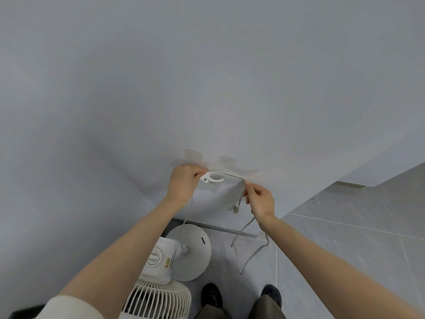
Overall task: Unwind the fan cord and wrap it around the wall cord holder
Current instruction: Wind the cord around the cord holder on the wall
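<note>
A white cord holder (212, 177) is fixed to the grey wall with clear tape. The pale fan cord (232, 174) runs across the top of the holder. My left hand (182, 184) pinches the cord at the holder's left end. My right hand (261, 201) pinches it just right of the holder, where the plug end (236, 209) dangles. More cord hangs in loops (249, 247) down to the floor. The white fan (165, 270) stands below, its round base near the wall.
The wall fills most of the view straight ahead. A grey tiled floor (345, 238) spreads to the right. My two dark shoes (211, 295) stand right of the fan's grille. A dark object (27, 313) sits at the bottom left corner.
</note>
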